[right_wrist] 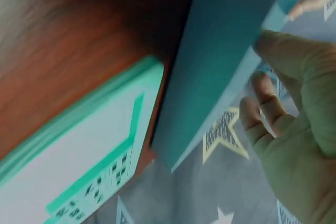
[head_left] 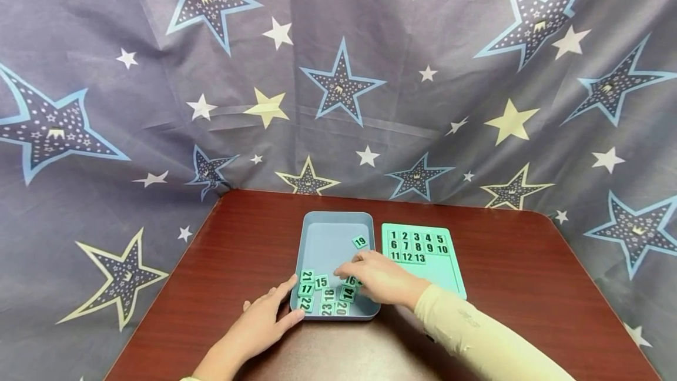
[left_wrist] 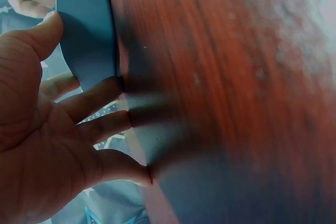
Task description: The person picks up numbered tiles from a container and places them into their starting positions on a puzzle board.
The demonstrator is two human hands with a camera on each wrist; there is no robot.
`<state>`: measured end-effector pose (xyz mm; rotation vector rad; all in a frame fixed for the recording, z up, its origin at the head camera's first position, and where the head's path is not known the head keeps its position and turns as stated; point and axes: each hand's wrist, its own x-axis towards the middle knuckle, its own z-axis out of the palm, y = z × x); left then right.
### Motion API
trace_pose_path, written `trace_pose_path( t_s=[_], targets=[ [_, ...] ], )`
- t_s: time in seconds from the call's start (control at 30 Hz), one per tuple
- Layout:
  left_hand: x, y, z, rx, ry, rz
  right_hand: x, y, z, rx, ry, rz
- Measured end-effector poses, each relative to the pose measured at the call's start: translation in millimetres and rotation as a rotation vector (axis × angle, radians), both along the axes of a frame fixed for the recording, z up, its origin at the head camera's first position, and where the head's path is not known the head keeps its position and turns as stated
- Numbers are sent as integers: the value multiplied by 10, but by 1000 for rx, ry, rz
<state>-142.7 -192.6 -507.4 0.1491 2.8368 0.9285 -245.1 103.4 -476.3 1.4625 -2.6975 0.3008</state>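
Observation:
A blue-grey tray (head_left: 337, 226) holds several green number tiles, among them 15 (head_left: 321, 281), 14 (head_left: 347, 293) and 19 (head_left: 359, 242). My left hand (head_left: 264, 316) lies at the tray's front left corner. Its thumb rests on the rim and its spread fingers are along the outer wall (left_wrist: 89, 30). Over the right side of the tray reaches my right hand (head_left: 383, 278), fingers loosely bent, partly covering the 16 tile (head_left: 350, 281). In the right wrist view, the right-hand fingers (right_wrist: 270, 103) appear beyond the tray wall (right_wrist: 220, 40); no tile shows between them.
Right of the tray lies a green number board (head_left: 441, 275), with tiles 1 to 13 set in rows at its top. The dark red tabletop (head_left: 254, 234) ends at a star-patterned cloth (head_left: 338, 151) behind it.

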Motion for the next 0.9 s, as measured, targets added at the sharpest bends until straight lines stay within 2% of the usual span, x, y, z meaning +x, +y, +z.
trace_pose_path(
  t_s=[0.2,0.4,0.53,0.63,0.73,0.83,0.9],
  targets=[
    [-28,9,-20,-8,-17,-11,48,-125,-166,78,49,34],
    [-40,4,-8,-17,-22,-10,41,-142,-228,89,80,0],
    [-20,-6,-5,-11,-28,-1,43,-134,-226,59,55,-13],
    [-13,-1,-16,-7,-34,-1,37,-57,-153,-11,16,-35],
    [-22,9,-28,-2,-32,-7,-17,149,7,-103,2,-90],
    [-32,8,-26,3,-28,-7,-119,511,164,-178,37,-208],
    [-31,-5,-23,1,-26,-4,-202,798,214,-216,70,-299]
  ],
)
